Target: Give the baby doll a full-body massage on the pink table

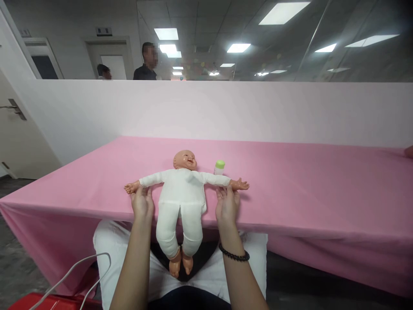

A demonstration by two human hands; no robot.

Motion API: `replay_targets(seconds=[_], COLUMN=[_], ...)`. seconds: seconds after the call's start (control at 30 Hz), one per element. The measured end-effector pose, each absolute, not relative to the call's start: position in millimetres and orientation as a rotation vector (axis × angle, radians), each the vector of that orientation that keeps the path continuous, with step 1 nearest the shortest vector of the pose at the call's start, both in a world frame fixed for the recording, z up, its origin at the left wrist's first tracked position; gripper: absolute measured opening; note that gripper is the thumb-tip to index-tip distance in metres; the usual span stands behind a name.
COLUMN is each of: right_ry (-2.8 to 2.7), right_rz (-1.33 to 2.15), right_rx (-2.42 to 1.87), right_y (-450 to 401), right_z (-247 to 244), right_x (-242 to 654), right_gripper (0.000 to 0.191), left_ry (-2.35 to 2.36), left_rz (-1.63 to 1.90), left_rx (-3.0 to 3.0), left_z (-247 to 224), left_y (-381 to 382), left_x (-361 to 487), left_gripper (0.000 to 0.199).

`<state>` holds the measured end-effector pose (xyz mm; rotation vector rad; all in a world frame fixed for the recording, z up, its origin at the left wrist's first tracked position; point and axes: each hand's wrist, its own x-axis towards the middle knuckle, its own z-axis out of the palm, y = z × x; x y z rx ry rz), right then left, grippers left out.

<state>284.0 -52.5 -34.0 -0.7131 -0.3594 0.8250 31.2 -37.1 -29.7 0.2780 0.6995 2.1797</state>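
A baby doll (182, 193) in a white suit lies face up on a pink-covered table (306, 185), its arms spread wide and its legs hanging past the front edge. My left hand (142, 202) is palm up at the doll's wrist on the left, its fingers closed on the sleeve end. On the other side, my right hand (227, 203) holds the opposite sleeve near the doll's hand, also palm up. Behind that sleeve stands a small bottle (220, 167) with a green cap.
A white partition (226, 110) rises behind the table. Beyond it are a person in dark clothes (146, 64) and another person's head (103, 71). Part of a hand (409, 151) shows at the right edge. A white cable (72, 268) and a red object (48, 301) are at lower left.
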Motion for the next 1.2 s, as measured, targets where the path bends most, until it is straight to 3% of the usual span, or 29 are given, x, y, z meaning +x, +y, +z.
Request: replay_targets(seconds=[0.4,0.67,0.93,1.2], right_ry=[-0.367,-0.408,-0.406,-0.856], right_rz=[0.828,0.813,0.814,0.511], right_rx=[-0.739,-0.745,-0.77,-1.037], right_y=[-51.0,-52.6,-57.0,-31.2], right_z=[-37.0,-35.0,-31.2,13.9], right_x=[285.5,286.1,282.8,300.6], right_gripper=[0.053,0.067,0.059,0.051], left_ry=[0.687,0.707,0.824,1.12], left_rz=[2.169,2.182,2.188,2.066], left_rx=[0.264,0.281,0.334,1.063], left_z=[-29.6,-31.3,-31.2,12.9], left_y=[-36.9,-35.6,-34.0,-10.2], left_x=[30.9,29.6,30.5,13.6], left_gripper=[0.02,0.021,0.034,0.026])
